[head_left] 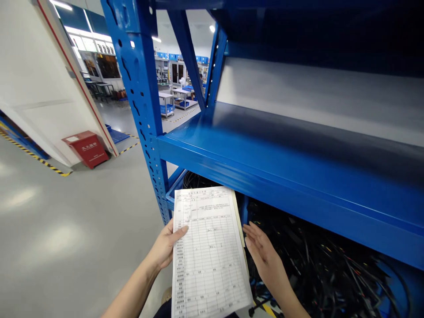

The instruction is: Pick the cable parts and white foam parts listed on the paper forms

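A stack of printed forms (212, 256) with table rows and some handwriting is held upright in front of me. My left hand (167, 247) grips its left edge, thumb on the front and fingers hidden behind. Beside the right edge is my right hand (263, 251), fingers stretched out and slightly bent, palm towards the paper. I cannot tell whether its fingertips touch the sheets. Behind the forms and my right hand lie black cables (314, 265) on a lower level of the blue rack.
A blue metal shelf (281, 145) runs across the right, carried by a perforated post (142, 97). On the floor at left stands a red box (86, 149) by a white wall. Work tables (180, 92) stand in the background.
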A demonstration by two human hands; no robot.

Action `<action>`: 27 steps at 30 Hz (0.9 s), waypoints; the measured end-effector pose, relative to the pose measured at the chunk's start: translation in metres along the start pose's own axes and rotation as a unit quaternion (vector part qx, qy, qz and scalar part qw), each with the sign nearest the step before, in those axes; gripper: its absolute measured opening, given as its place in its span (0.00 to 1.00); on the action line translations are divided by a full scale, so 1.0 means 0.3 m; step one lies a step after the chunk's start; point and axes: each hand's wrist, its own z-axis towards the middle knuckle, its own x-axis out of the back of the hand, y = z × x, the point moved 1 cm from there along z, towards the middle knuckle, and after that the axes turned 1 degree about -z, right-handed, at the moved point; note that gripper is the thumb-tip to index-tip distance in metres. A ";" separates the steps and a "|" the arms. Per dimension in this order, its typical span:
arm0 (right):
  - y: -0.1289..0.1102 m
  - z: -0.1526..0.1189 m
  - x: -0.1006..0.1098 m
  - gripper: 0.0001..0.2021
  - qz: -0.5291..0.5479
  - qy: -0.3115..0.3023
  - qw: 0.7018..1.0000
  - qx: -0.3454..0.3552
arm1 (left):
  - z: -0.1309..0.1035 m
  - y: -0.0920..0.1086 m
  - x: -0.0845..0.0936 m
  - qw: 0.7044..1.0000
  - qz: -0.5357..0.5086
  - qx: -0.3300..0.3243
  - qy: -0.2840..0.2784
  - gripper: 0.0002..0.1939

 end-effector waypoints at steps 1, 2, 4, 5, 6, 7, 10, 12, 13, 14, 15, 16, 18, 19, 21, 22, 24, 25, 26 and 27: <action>0.000 0.010 -0.005 0.26 0.006 -0.007 1.000 -0.006 | -0.001 0.000 0.001 1.000 0.003 -0.001 -0.002 0.25; -0.001 0.020 -0.009 0.27 0.011 -0.013 1.000 -0.011 | -0.003 0.000 0.002 1.000 0.004 -0.001 -0.003 0.25; -0.002 0.037 -0.020 0.27 0.015 -0.019 1.000 -0.016 | -0.005 -0.001 0.004 1.000 0.003 -0.003 -0.003 0.25; -0.003 0.045 -0.026 0.28 0.016 -0.021 1.000 -0.017 | -0.006 -0.002 0.004 1.000 0.001 -0.004 -0.002 0.25; -0.005 0.052 -0.032 0.28 0.017 -0.023 0.999 -0.019 | -0.007 -0.002 0.004 1.000 -0.001 -0.003 -0.001 0.25; -0.008 0.058 -0.037 0.28 0.021 -0.026 0.999 -0.022 | -0.007 -0.003 0.004 1.000 -0.003 -0.003 0.000 0.25; -0.027 0.069 -0.050 0.29 0.048 -0.048 0.997 -0.038 | -0.007 -0.001 0.005 1.000 -0.005 -0.003 -0.002 0.25; -0.047 0.071 -0.054 0.30 0.065 -0.065 0.994 -0.056 | -0.006 0.000 0.006 1.000 -0.007 -0.003 0.000 0.24; -0.058 0.070 -0.056 0.30 0.071 -0.071 0.993 -0.068 | -0.006 0.000 0.007 1.000 -0.009 -0.003 0.001 0.24; -0.068 0.068 -0.058 0.30 0.077 -0.074 0.991 -0.079 | -0.006 -0.002 0.008 1.000 -0.010 -0.002 0.002 0.24; -0.077 0.064 -0.060 0.30 0.083 -0.076 0.990 -0.090 | -0.005 -0.005 0.008 1.000 -0.010 -0.001 0.003 0.24; -0.084 0.061 -0.062 0.29 0.085 -0.080 0.988 -0.098 | -0.003 -0.010 0.008 1.000 -0.008 0.001 0.001 0.24; -0.087 0.054 -0.060 0.25 0.080 -0.094 0.986 -0.110 | 0.006 -0.021 0.006 1.000 0.006 0.008 -0.009 0.25; -0.082 0.052 -0.054 0.22 0.073 -0.096 0.986 -0.117 | 0.015 -0.025 0.004 1.000 0.025 0.011 -0.012 0.25; -0.066 0.054 -0.023 0.19 0.051 -0.072 0.987 -0.134 | 0.042 -0.022 0.000 0.995 0.100 0.009 -0.001 0.27; -0.055 0.058 0.001 0.18 0.042 -0.044 0.988 -0.142 | 0.061 -0.011 -0.002 0.988 0.153 -0.012 0.012 0.29; -0.037 0.072 0.061 0.19 0.036 0.025 0.986 -0.160 | 0.113 0.032 -0.012 0.953 0.281 -0.111 0.040 0.31; -0.032 0.083 0.091 0.19 0.041 0.055 0.983 -0.169 | 0.145 0.063 -0.022 0.920 0.345 -0.184 0.042 0.31; -0.028 0.096 0.118 0.20 0.051 0.084 0.979 -0.179 | 0.181 0.096 -0.036 0.873 0.411 -0.262 0.036 0.30; -0.026 0.112 0.141 0.21 0.063 0.110 0.974 -0.190 | 0.221 0.127 -0.054 0.816 0.477 -0.325 0.023 0.28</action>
